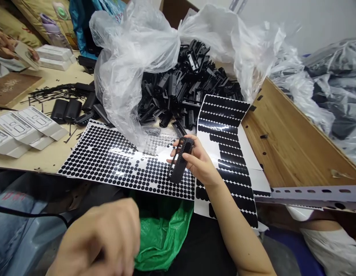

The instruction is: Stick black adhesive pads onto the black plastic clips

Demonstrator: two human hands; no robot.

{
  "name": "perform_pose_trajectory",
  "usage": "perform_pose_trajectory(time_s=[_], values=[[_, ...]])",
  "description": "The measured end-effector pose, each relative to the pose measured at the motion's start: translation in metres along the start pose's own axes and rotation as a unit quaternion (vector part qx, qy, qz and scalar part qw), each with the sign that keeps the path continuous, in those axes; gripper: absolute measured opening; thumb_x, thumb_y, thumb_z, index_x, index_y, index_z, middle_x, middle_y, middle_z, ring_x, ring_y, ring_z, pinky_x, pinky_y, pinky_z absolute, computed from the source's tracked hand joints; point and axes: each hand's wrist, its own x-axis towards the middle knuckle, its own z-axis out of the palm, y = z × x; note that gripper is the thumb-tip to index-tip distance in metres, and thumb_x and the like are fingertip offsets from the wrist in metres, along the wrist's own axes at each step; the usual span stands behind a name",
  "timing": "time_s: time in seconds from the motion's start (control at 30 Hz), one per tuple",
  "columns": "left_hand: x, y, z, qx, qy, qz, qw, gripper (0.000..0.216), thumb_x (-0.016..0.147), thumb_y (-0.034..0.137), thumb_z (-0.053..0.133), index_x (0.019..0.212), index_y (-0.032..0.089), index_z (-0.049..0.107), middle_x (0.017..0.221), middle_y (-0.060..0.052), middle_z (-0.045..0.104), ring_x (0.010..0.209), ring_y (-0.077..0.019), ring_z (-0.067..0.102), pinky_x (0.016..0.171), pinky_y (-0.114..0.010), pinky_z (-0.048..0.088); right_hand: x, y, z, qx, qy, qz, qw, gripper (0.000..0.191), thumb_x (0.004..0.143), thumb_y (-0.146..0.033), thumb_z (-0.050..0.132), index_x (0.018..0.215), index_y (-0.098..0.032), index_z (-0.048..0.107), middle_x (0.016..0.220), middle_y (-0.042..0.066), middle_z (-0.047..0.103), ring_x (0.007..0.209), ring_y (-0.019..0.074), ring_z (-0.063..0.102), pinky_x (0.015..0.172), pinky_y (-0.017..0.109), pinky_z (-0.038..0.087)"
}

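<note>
My right hand (196,161) grips a black ribbed plastic part (180,159), holding it upright above a sheet of round black stickers (109,157). Just to its right lies a sheet of oblong black stickers (226,130). My left hand (103,239) is low and close to the camera, blurred, its fingers curled over my lap; what it holds, if anything, I cannot make out. Behind the sheets, a clear plastic bag (128,65) spills a heap of black plastic parts (189,88).
White boxes (25,128) lie at the left, with black cases (65,110) and thin black strips behind them. Another person's hands (5,44) work at the far left. A green bag (163,234) rests on my lap. Bagged parts (333,92) sit past the wooden board (289,142).
</note>
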Motion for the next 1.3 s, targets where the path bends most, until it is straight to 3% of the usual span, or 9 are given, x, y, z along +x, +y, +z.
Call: perform_pose_trajectory(time_s=[0.13,0.23,0.33,0.47,0.6,0.7,0.8,1.0,1.3], values=[[0.054,-0.012,0.011,0.058,0.066,-0.051,0.995,0.024,0.092,0.037,0.058,0.114,0.030,0.062,0.117,-0.006,0.066,0.106,-0.0224,0.061,0.092,-0.037,0.049,-0.003,0.008,0.007,0.004,-0.068,-0.027,0.997,0.059,0.081,-0.030,0.072,0.123,-0.035,0.031,0.129,0.006,0.049,0.113,0.0229,0.061,0.100,0.055,0.051],[0.071,-0.030,0.019,-0.007,-0.001,-0.116,0.993,0.042,0.094,0.041,0.054,0.134,0.030,0.049,0.144,-0.008,0.050,0.127,-0.0264,0.051,0.101,-0.040,0.046,-0.007,0.014,0.016,-0.007,-0.146,-0.034,0.989,0.062,0.086,-0.032,0.066,0.131,-0.037,0.023,0.137,0.008,0.044,0.124,0.0245,0.055,0.101,0.053,0.049],[0.070,-0.043,0.024,-0.049,-0.033,-0.155,0.986,0.057,0.091,0.042,0.058,0.143,0.030,0.038,0.144,-0.008,0.050,0.128,-0.0271,0.052,0.105,-0.041,0.044,-0.011,0.012,0.026,-0.109,-0.252,-0.042,0.961,0.061,0.091,-0.032,0.061,0.140,-0.033,0.024,0.146,0.012,0.039,0.138,0.0263,0.041,0.110,0.053,0.039],[0.068,-0.044,0.024,-0.031,-0.027,-0.205,0.978,0.058,0.088,0.045,0.061,0.140,0.029,0.042,0.115,-0.007,0.065,0.097,-0.0242,0.067,0.081,-0.037,0.056,-0.010,0.003,0.025,-0.292,-0.336,-0.087,0.891,0.053,0.086,-0.038,0.067,0.135,-0.027,0.049,0.157,0.011,0.031,0.149,0.0294,0.022,0.119,0.051,0.022],[0.071,-0.036,0.022,0.012,-0.083,-0.209,0.974,0.040,0.087,0.040,0.062,0.123,0.024,0.060,0.088,-0.002,0.069,0.070,-0.0165,0.068,0.074,-0.033,0.056,0.004,0.009,-0.001,-0.425,-0.074,-0.106,0.896,0.040,0.094,-0.039,0.055,0.132,-0.030,0.052,0.152,0.009,0.041,0.142,0.0277,0.036,0.115,0.053,0.030],[0.071,-0.035,0.024,0.056,-0.124,-0.196,0.971,0.021,0.079,0.032,0.071,0.098,0.021,0.072,0.083,-0.003,0.072,0.075,-0.0196,0.070,0.080,-0.034,0.055,0.020,0.023,-0.032,-0.534,0.133,-0.087,0.831,0.039,0.091,-0.033,0.057,0.129,-0.028,0.055,0.147,0.010,0.045,0.139,0.0331,0.036,0.114,0.060,0.029],[0.069,-0.040,0.029,0.042,-0.165,-0.202,0.964,0.020,0.074,0.029,0.076,0.092,0.022,0.075,0.087,-0.005,0.075,0.085,-0.0241,0.071,0.083,-0.036,0.055,0.034,0.036,-0.056,-0.561,0.137,-0.034,0.816,0.041,0.082,-0.022,0.063,0.123,-0.024,0.060,0.139,0.012,0.052,0.130,0.0359,0.045,0.110,0.060,0.035],[0.065,-0.043,0.033,0.076,-0.239,-0.132,0.959,0.047,0.082,0.021,0.067,0.126,0.035,0.063,0.123,-0.005,0.065,0.103,-0.0226,0.065,0.096,-0.038,0.050,0.043,0.038,-0.061,-0.526,0.170,-0.039,0.832,0.021,0.083,-0.024,0.059,0.103,-0.020,0.065,0.106,0.010,0.066,0.100,0.0280,0.062,0.093,0.050,0.051],[0.067,-0.042,0.029,-0.004,-0.154,-0.129,0.980,0.040,0.095,0.024,0.047,0.133,0.036,0.055,0.131,-0.007,0.053,0.113,-0.0229,0.061,0.099,-0.040,0.052,0.016,0.013,-0.029,-0.180,0.203,-0.081,0.959,0.025,0.087,-0.045,0.058,0.099,-0.025,0.068,0.104,0.004,0.066,0.087,0.0198,0.065,0.076,0.040,0.063]])
